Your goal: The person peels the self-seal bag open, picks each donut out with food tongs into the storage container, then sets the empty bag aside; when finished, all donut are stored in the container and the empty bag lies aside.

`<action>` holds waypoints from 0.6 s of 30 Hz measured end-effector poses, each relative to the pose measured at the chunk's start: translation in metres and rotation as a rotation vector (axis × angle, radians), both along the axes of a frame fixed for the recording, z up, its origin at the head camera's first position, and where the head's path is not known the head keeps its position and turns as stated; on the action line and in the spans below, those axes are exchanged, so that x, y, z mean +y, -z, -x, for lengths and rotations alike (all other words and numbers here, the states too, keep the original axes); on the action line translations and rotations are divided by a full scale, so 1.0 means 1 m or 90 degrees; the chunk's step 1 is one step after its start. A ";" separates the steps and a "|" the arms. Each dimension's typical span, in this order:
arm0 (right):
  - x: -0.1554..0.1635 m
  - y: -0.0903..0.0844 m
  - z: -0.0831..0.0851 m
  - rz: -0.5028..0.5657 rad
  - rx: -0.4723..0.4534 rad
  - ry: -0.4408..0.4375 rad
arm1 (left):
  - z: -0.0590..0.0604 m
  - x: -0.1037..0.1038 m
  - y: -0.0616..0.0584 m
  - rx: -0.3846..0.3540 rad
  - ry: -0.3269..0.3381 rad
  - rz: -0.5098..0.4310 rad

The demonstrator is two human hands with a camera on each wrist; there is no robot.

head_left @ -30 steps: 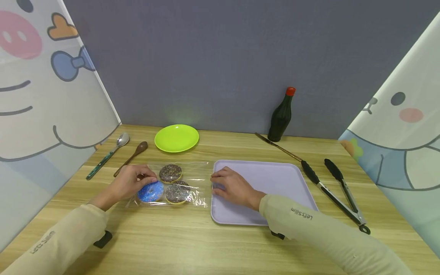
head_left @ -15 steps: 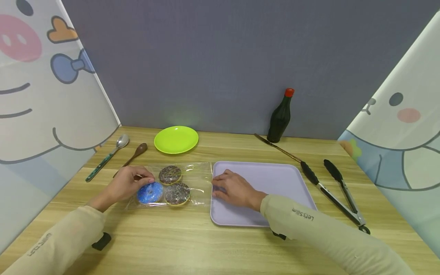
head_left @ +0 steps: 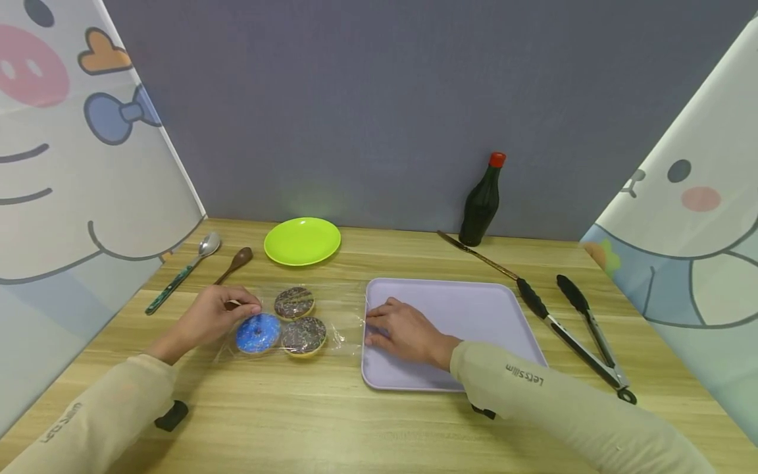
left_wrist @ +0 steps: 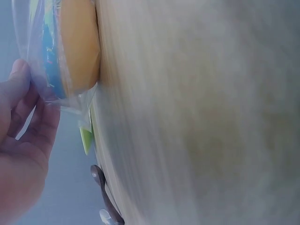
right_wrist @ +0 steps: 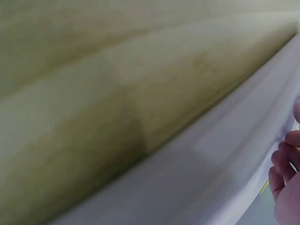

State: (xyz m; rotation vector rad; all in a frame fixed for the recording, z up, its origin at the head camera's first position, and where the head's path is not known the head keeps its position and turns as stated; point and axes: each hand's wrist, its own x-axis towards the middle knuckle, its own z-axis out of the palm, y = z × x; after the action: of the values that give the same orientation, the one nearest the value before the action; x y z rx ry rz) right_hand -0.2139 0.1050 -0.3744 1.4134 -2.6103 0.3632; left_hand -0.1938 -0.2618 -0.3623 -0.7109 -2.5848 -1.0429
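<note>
Where cloth shows, sleeve print "Let's slim".

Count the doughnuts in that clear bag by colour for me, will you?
Blue doughnut: 1
Chocolate doughnuts with sprinkles: 2
Total: 3, all inside the clear bag, which the left hand holds at its left end.

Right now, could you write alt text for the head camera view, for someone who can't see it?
Two hands work at a clear plastic bag of three donuts on a wooden table: the left hand pinches its left end, the right hand rests on a lilac tray. Behind lie a green plate, two spoons, tongs and a dark bottle.
</note>
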 end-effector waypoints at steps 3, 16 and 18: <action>0.002 0.001 0.000 0.021 -0.006 0.004 | -0.001 0.000 -0.001 -0.004 0.003 -0.005; 0.041 -0.003 -0.017 0.121 0.011 0.025 | 0.000 0.000 0.001 -0.004 0.004 -0.013; 0.054 -0.003 -0.020 0.129 0.013 0.034 | 0.000 -0.001 0.001 0.000 0.005 -0.011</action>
State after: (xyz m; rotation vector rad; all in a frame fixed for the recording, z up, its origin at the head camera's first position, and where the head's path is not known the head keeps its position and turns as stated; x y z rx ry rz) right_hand -0.1935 0.1590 -0.3711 1.2712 -2.5066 0.5839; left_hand -0.1941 -0.2627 -0.3629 -0.7173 -2.5730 -1.0658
